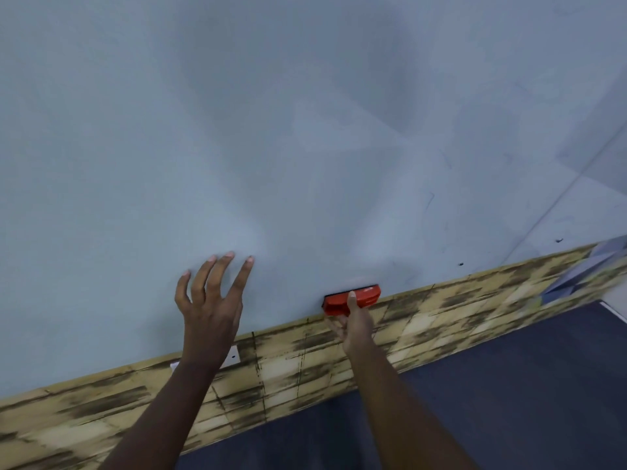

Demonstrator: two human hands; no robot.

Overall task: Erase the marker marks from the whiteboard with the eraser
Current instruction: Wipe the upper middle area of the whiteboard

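Gripping a red eraser (pixel 351 299) at the bottom edge of a pale whiteboard (pixel 305 147), a person's right hand (pixel 354 322) pinches it with the thumb laid over the red back and the fingers curled beneath. The eraser's dark pad faces the board, right where the board meets a band of mottled tan wood-pattern panelling (pixel 424 310). To the left and well apart from the eraser, the left hand (pixel 212 300) rests against the board with its fingers straight and spread, holding nothing. Faint dark marker marks (pixel 431 198) show on the board up and to the right of the eraser, and 2 small dark dots lie near the board's lower right edge. Dark blue flooring (pixel 509 385) runs below the panelling.
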